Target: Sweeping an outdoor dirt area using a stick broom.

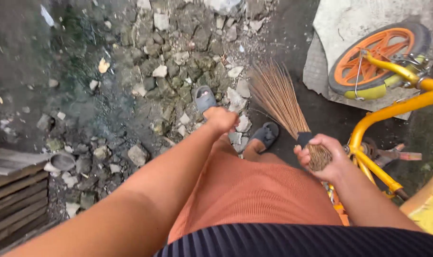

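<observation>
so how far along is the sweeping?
Done: dark ground by the broom and bike looks mostly bare. In hand: right hand has a closed grip on the broom's bound end, bristles down beside the feet; left hand is fisted, empty. Left: rubble and scraps cover the ground ahead and to the left.

A yellow bicycle (pixel 392 112) with an orange wheel (pixel 379 53) stands at the right. Broken stones (pixel 178 71) cover the far ground, and wooden slats (pixel 14 200) lie near left beside a grey pipe (pixel 62 162).
</observation>
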